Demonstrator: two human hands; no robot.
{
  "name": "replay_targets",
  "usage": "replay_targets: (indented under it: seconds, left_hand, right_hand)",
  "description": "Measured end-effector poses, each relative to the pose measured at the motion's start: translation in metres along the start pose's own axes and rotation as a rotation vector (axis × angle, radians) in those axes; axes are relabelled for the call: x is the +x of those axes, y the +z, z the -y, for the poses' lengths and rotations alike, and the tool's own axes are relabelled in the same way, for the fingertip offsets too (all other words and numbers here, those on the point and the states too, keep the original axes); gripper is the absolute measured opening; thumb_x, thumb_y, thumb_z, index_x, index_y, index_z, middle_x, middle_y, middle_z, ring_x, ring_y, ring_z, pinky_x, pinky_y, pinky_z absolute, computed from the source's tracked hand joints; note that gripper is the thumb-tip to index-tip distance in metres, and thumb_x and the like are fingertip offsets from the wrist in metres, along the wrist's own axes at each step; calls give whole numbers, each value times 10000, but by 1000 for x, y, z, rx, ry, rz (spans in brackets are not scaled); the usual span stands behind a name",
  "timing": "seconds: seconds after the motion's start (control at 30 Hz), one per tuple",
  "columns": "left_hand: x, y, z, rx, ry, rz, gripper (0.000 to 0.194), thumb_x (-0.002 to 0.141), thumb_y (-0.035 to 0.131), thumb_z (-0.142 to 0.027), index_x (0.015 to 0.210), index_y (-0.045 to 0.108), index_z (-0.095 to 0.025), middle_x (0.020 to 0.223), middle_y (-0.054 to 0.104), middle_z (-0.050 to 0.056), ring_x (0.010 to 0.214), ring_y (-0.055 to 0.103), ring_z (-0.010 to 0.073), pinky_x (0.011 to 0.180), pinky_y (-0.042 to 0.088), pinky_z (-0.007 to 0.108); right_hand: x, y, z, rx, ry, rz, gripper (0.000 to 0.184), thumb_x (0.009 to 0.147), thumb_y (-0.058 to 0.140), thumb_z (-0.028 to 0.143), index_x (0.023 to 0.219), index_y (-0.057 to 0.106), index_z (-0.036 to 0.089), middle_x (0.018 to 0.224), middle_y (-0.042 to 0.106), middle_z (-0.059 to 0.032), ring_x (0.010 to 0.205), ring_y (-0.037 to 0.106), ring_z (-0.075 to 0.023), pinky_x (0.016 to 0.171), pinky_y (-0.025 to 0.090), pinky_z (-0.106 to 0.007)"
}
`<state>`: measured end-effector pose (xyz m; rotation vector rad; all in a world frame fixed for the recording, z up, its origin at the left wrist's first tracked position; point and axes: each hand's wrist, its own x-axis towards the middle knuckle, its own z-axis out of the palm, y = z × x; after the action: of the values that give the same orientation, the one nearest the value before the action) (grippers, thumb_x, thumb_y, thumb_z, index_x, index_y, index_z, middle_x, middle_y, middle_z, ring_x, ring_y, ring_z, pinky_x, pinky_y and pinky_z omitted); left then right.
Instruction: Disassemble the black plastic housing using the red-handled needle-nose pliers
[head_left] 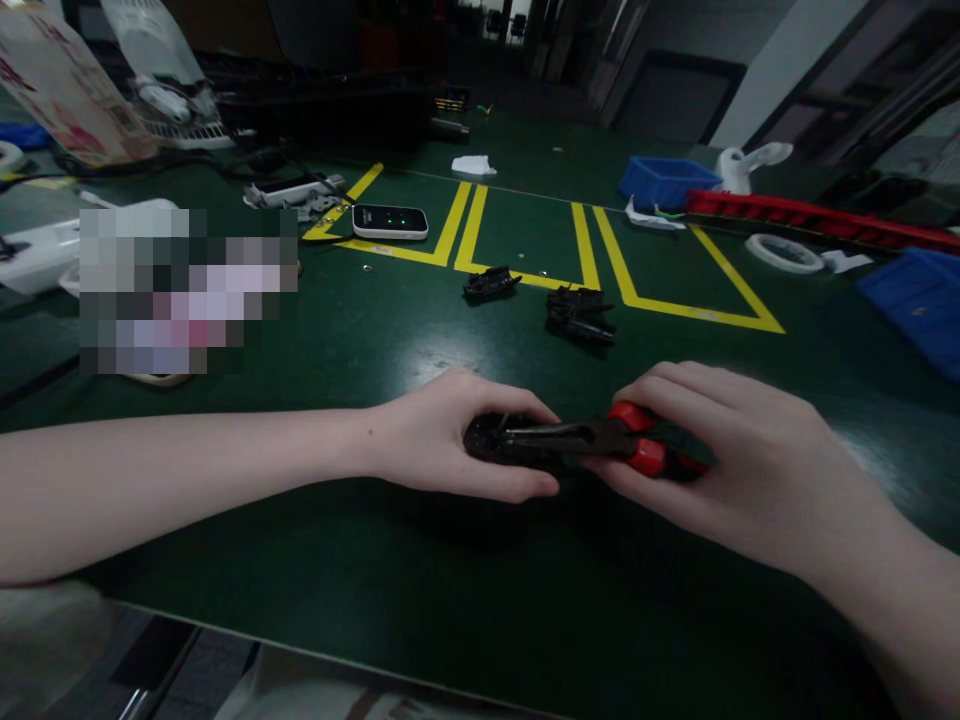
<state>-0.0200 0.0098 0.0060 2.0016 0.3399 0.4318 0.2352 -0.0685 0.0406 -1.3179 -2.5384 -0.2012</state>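
My left hand (465, 435) is closed around a black plastic part (487, 438), thumb on the near side and fingers on the far side. In my right hand (735, 460) are needle-nose pliers with red handles (646, 455), their long jaws (555, 437) pointing left. The jaws lie over the black part; whether they grip any of it, I cannot tell. Beyond my hands, two more dark clumps of parts rest on the green table: a small one (491, 283) and a larger one (579, 314).
Yellow tape (697, 314) marks boxes on the green table (420, 610). A white device with a black screen (390, 222) stands at the left box. Blue bins (664, 182), a red strip (817, 220) and a tape roll (784, 253) lie right. A bottle (71, 85) stands far left.
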Motion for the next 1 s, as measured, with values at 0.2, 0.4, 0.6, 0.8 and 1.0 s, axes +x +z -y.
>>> replay_targets:
  seconds: [0.2, 0.4, 0.6, 0.8, 1.0]
  left_hand:
    - [1, -1, 0, -9, -8, -2, 421, 900, 771, -353, 1218, 738, -79, 954, 780, 69, 777, 694, 157, 670, 502, 242]
    - [1, -3, 0, -4, -6, 35, 420, 906, 784, -395, 1212, 740, -111, 860, 751, 28, 701, 651, 131, 616, 479, 218]
    - [1, -1, 1, -14, 30, 22, 415, 901, 792, -369, 1208, 742, -93, 911, 770, 55, 741, 676, 148, 646, 495, 233]
    - [1, -2, 1, -16, 45, 39, 419, 905, 790, -338, 1232, 727, -84, 930, 779, 58, 763, 696, 145, 665, 513, 223]
    - [1, -2, 3, -19, 17, 68, 458, 904, 787, -368, 1253, 721, -80, 953, 787, 85, 767, 710, 168, 661, 528, 243]
  right_hand:
    - [-4, 2, 0, 65, 30, 7, 243, 951, 574, 495, 908, 580, 257, 781, 633, -40, 665, 603, -215, 555, 408, -339]
    - [-3, -1, -2, 41, 39, -4, 240, 949, 601, 469, 913, 596, 232, 793, 639, -50, 682, 608, -216, 563, 423, -340]
    - [-2, 2, -2, 40, 29, 29, 246, 936, 588, 489, 906, 589, 245, 786, 635, -47, 681, 605, -215, 565, 414, -338]
    - [2, -2, 1, 98, 66, 67, 210, 901, 612, 456, 862, 585, 252, 746, 622, -31, 637, 584, -200, 531, 396, -317]
    - [1, 0, 3, 116, 62, 78, 210, 911, 606, 443, 852, 580, 244, 733, 614, -29, 627, 578, -193, 521, 395, -312]
